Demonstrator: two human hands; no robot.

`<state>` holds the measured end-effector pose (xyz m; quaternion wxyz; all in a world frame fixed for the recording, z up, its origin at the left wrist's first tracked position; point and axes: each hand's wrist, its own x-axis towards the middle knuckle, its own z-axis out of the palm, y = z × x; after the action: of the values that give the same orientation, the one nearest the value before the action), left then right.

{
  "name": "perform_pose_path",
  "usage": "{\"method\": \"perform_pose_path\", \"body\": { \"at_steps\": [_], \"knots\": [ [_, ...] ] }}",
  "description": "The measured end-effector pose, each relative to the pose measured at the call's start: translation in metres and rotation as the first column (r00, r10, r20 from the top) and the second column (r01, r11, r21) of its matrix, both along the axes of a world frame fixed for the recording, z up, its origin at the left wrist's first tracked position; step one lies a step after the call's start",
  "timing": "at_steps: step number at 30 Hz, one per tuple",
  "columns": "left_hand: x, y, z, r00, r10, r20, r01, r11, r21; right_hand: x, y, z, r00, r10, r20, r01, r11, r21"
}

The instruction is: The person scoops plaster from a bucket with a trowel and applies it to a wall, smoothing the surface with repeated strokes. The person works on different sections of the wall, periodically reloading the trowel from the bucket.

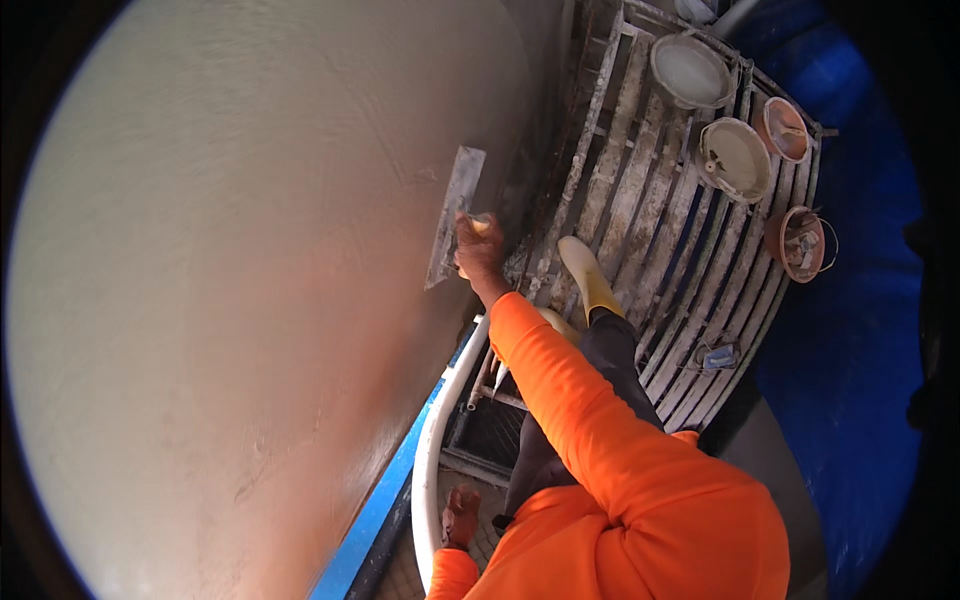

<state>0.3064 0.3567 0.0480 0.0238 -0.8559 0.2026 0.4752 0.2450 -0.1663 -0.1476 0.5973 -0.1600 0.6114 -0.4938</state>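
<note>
From where I stand, the person in the orange top has the right hand (482, 252) wrapped around the handle of a flat steel trowel (453, 208), just above the middle of the frame. The long blade lies on the left side of that hand, between the knuckles and the big grey wall (250, 250) that fills the left half of the view. Its long axis runs nearly up and down the frame, the upper end leaning a little to the right, so it crosses the line of the forearm, which reaches up from the lower right. How the blade's face meets that wall is, to my eye, what counts most here; I can't tell whether it presses flat or stands slightly off.

The hands are well apart. The left hand (461, 516) is low in the frame, beside a curved white pipe (430, 480), far from the tool; the right is clearly the nearer one. Whether those left fingers touch the pipe or grip anything, I can't make out.

To the right of the trowel, a pale yellow boot (588, 272) rests on a slatted platform (622, 160). Up at the upper right of the platform sits a round tub (692, 70) of grey stuff, with a blue sheet (850, 340) beyond the slats.
</note>
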Motion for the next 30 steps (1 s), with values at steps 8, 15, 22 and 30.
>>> {"method": "perform_pose_path", "body": {
  "at_steps": [8,15,22,30],
  "knots": [
    [-0.029,-0.037,-0.009,0.980,0.190,-0.066,-0.188,0.982,0.025,-0.015,0.041,-0.113,0.847,-0.224,0.483,-0.139,0.783,0.607],
    [-0.037,-0.057,0.002,0.945,0.304,-0.120,-0.306,0.952,0.003,-0.018,0.013,-0.085,0.703,-0.196,0.684,-0.225,0.851,0.475],
    [-0.029,-0.059,0.001,0.983,0.109,-0.145,-0.124,0.987,-0.099,-0.042,-0.018,0.082,0.753,0.021,0.657,-0.183,0.967,0.178],
    [-0.030,-0.041,0.035,0.967,0.228,-0.111,-0.250,0.924,-0.289,-0.007,0.079,0.259,0.867,0.462,0.186,-0.341,0.822,-0.456]
  ]
}}
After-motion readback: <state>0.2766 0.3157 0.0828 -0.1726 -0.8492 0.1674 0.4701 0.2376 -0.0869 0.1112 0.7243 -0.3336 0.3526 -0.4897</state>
